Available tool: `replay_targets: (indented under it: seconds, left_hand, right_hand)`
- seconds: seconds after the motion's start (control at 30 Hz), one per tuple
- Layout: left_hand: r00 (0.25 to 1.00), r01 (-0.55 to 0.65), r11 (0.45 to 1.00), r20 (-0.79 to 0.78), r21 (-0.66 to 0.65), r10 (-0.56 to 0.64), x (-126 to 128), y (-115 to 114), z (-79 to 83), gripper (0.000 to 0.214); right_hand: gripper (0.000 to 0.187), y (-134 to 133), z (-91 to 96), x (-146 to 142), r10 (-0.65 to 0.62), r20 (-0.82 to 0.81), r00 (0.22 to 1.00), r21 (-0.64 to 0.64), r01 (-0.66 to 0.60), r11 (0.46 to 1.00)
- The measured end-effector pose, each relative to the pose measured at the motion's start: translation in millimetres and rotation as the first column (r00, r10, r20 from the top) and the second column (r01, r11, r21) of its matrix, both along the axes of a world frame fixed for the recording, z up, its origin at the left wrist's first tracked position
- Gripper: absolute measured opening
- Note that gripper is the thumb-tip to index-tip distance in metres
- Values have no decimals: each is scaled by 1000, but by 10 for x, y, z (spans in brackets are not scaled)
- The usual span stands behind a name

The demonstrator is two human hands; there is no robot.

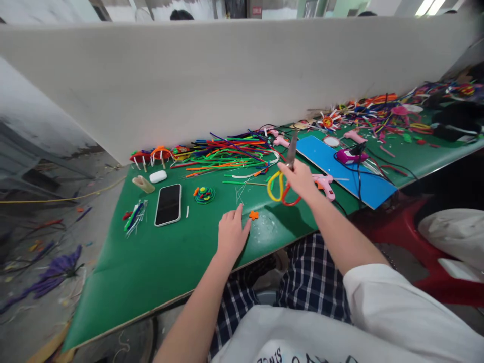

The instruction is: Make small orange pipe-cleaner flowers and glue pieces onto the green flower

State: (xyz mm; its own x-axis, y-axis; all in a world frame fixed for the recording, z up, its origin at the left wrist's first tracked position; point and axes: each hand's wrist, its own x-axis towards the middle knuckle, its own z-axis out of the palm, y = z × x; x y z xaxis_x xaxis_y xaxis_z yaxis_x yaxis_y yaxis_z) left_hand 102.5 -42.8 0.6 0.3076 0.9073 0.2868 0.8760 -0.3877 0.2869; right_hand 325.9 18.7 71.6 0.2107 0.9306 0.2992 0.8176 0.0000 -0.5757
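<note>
My right hand (302, 177) is raised above the green table (151, 262) and closed on a pair of scissors (285, 171) with yellow and red handle loops, blades pointing up and away. My left hand (230, 233) rests flat on the table with fingers stretched out, holding nothing. A small orange flower piece (253, 215) lies just right of its fingertips. A few thin wire bits (239, 192) lie beyond it.
A pile of coloured pipe cleaners (230, 151) lies at the back. A phone (168, 203), a white earbud case (158, 176), a round coiled piece (204, 194), pink glue guns (323, 182) and a blue board (340, 169) sit around. A grey partition (227, 75) stands behind.
</note>
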Motion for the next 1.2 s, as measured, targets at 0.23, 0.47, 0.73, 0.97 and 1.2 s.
replay_targets:
  seconds: [0.23, 0.47, 0.73, 0.97, 1.2]
  left_hand:
    - [993, 121, 988, 5, -101, -121, 150, 200, 30, 26]
    - [885, 236, 927, 459, -292, -81, 164, 312, -48, 8]
    - [686, 334, 865, 726, -374, 49, -60, 723, 134, 34]
    - [523, 320, 851, 827, -415, 207, -179, 734, 179, 33]
    - [411, 222, 887, 864, -404, 291, -184, 743, 135, 30]
  right_hand:
    - [36, 98, -309, 490, 78, 161, 984, -359, -15, 933]
    - [40, -11, -447, 500, -26, 379, 925, -361, 174, 916]
    - [26, -29, -205, -139, 179, 98, 979, -18, -178, 984]
    - [18, 50, -496, -808, 450, -509, 734, 42, -501, 865]
    - [19, 44, -639, -892, 206, -833, 514, -27, -409, 912]
